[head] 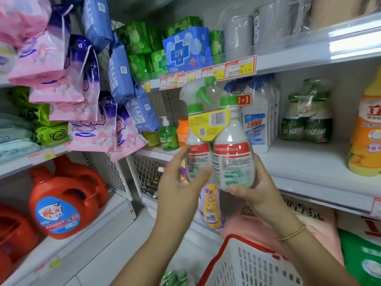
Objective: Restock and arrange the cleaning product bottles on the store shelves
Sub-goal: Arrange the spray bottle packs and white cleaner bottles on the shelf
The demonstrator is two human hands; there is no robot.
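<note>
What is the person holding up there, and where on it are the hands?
A shrink-wrapped twin pack of white spray bottles with green caps, held at its lower end: left hand and right hand on either side.

The white middle shelf (309, 168) carries white bottles (256, 124), green twin-packs (307, 120) and an orange bottle (367, 133).

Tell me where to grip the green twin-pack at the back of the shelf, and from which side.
Take the green twin-pack around its lower bodies, coming straight in from the front. It stands upright, both bottles wrapped together in film. The shelf before it is bare, while the white bottles stand close on its left. The tops look narrow and film-covered, probably a poorer hold.
</note>
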